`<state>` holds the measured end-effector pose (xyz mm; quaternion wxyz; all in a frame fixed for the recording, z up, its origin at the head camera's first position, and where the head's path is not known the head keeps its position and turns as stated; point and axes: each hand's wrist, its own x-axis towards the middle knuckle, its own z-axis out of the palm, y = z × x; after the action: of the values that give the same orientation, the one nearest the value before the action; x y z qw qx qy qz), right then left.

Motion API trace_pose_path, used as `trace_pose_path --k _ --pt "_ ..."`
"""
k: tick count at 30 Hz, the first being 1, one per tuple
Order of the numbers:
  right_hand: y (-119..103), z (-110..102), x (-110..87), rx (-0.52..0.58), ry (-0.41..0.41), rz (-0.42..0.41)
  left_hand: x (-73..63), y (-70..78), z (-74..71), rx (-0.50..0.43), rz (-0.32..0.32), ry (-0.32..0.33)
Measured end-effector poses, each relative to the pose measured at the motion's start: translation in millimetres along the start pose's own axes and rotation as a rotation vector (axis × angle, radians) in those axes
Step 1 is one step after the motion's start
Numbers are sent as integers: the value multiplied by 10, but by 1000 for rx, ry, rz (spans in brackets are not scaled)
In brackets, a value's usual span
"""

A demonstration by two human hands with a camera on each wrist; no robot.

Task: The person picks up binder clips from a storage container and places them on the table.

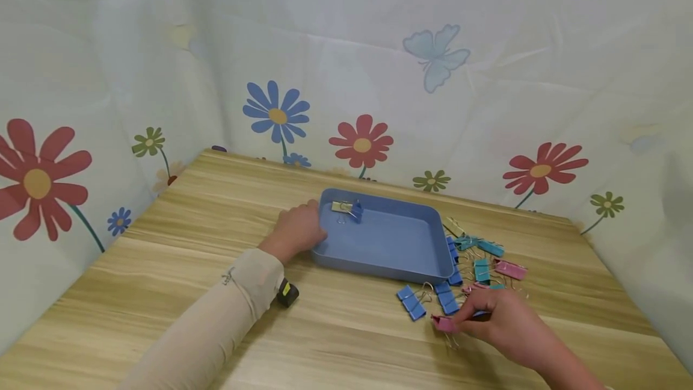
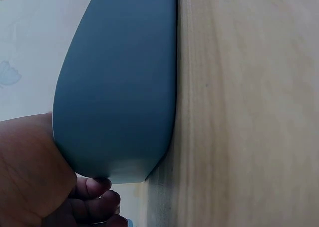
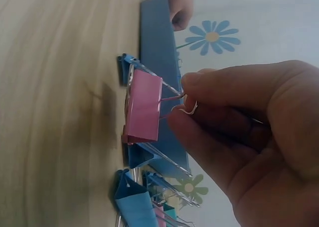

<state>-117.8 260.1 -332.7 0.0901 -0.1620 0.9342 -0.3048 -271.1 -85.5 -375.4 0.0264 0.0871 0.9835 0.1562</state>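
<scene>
My right hand (image 1: 503,325) pinches a pink binder clip (image 1: 444,324) by its wire handle, just above the table; the right wrist view shows thumb and finger on the wire and the pink body (image 3: 144,107) hanging free. With its fingers curled at the left end, my left hand (image 1: 296,229) grips a shallow blue tray (image 1: 373,268). Its thumb is hidden in the left wrist view. Inside the tray, near the far left corner, lie a gold binder clip (image 1: 341,207) and a blue binder clip (image 1: 356,212), close together.
Right of the tray is a loose pile of binder clips, among them a teal one (image 1: 482,271) and a pink one (image 1: 511,269). A blue clip (image 1: 411,303) lies before the tray's near right corner. A flowered curtain (image 1: 363,65) hangs behind the wooden table (image 1: 178,251).
</scene>
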Motion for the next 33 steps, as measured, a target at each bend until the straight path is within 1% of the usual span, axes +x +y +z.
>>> trace_pose_path --k 8,11,16,21,29,33 --pt "21 87 12 -116 30 -55 5 -11 -12 -3 -7 -14" --pt "25 101 17 -142 37 -73 12 -14 -7 -6 -6 -12" --pt "50 112 19 -124 13 -91 14 -22 -4 -8 -9 -13" --pt "64 120 17 -106 -9 -80 19 -29 3 -10 -14 -18" --pt "66 131 6 -125 0 -87 28 -27 14 -10 -13 -18" --pt "63 139 7 -159 24 -119 18 -21 9 -13 -13 -16"
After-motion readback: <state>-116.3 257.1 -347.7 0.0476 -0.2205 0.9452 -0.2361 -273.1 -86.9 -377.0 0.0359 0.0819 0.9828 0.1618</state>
